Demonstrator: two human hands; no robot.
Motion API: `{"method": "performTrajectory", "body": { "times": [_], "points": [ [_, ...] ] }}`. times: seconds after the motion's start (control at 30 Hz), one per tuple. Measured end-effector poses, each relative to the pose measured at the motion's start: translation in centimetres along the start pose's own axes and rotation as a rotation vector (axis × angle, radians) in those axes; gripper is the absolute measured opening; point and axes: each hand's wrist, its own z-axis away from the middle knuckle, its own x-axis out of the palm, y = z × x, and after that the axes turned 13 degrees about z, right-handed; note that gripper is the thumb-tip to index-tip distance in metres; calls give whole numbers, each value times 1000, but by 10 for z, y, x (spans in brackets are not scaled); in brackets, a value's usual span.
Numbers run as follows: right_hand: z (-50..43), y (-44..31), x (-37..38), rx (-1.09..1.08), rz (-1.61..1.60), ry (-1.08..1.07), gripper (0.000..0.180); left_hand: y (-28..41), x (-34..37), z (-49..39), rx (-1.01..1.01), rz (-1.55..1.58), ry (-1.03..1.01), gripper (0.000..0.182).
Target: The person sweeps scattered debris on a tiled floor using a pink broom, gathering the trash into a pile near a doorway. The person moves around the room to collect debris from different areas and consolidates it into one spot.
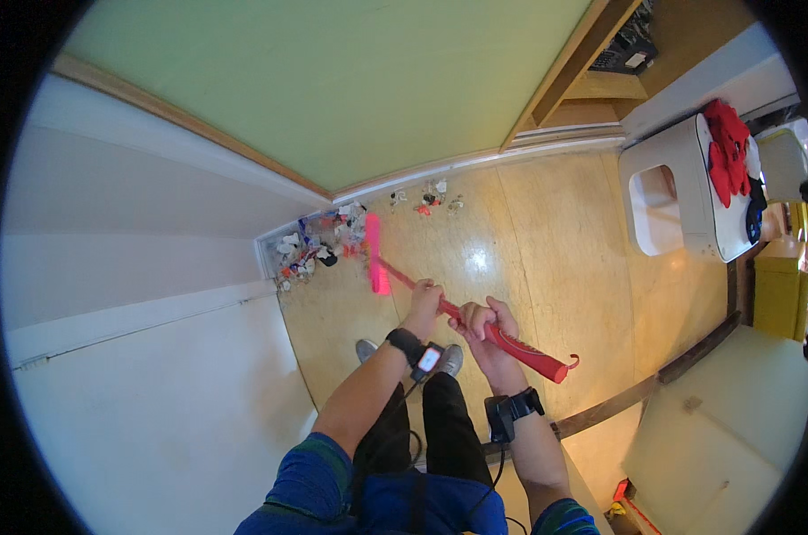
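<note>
Both my hands grip the red handle [526, 352] of a broom. My left hand [425, 309] is closed around it lower down, nearer the brush. Farther up, my right hand [482, 326] holds it, and the hooked end of the handle sticks out past that hand. The pink broom head [375, 254] rests at floor level, its long side facing a heap of mixed litter [317, 244] in the corner. Paper scraps, clear plastic and dark bits lie in the heap. A smaller scatter of litter [432, 198] is by the base of the green sliding panel [350, 87].
White walls [143, 261] meet the corner on the left. A white box-shaped unit with an opening [698, 231] stands at the right, red cloth [730, 147] on top. Behind it is a yellow box [778, 287]. A dark floor strip [604, 406] crosses near a pale door [725, 401].
</note>
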Motion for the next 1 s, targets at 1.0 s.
{"method": "performTrajectory", "body": {
  "times": [1.0],
  "points": [
    [-155, 6, 109, -122, 1156, 153, 33, 100, 52, -64, -176, 660, -555, 17]
  ]
}}
